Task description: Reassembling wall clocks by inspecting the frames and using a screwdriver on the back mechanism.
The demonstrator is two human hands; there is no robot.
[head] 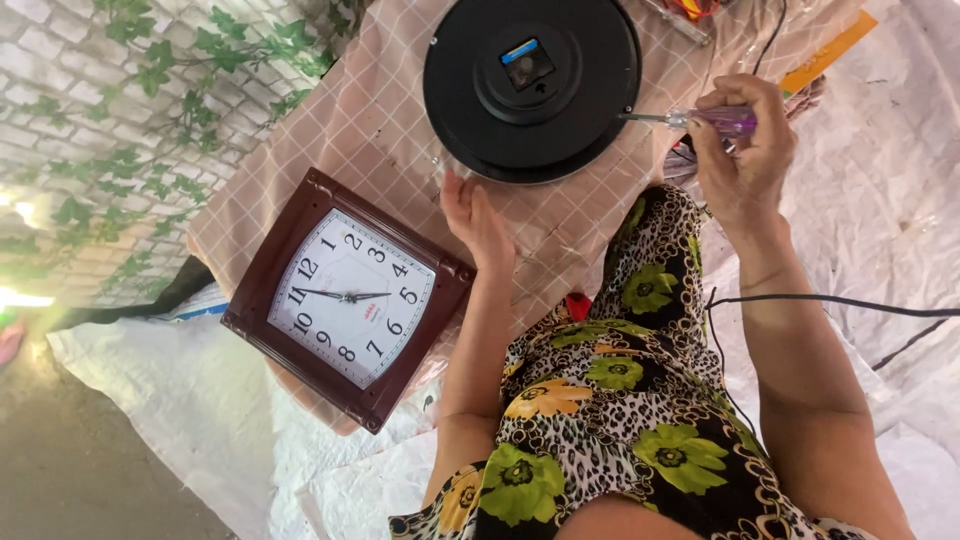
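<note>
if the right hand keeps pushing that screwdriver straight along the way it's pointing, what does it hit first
Most likely the round black clock back. The right hand holds a purple-handled screwdriver whose tip points left at that clock's right rim, seemingly already touching it, though depth is hard to judge.

Wall: I'm looking at a white brick-pattern wall (60, 110) upper left, green ivy vines (150, 120) trailing across it.
Light: bright glare at the left edge, daylight washing over everything.
Floor: I see bare grey ground (70, 450) lower left, white woven sheeting (200, 400) spread over it.
Surface: a pink checked cloth (370, 110) covers the low table.
Right side: crinkled clear plastic sheeting (890, 150).
</note>
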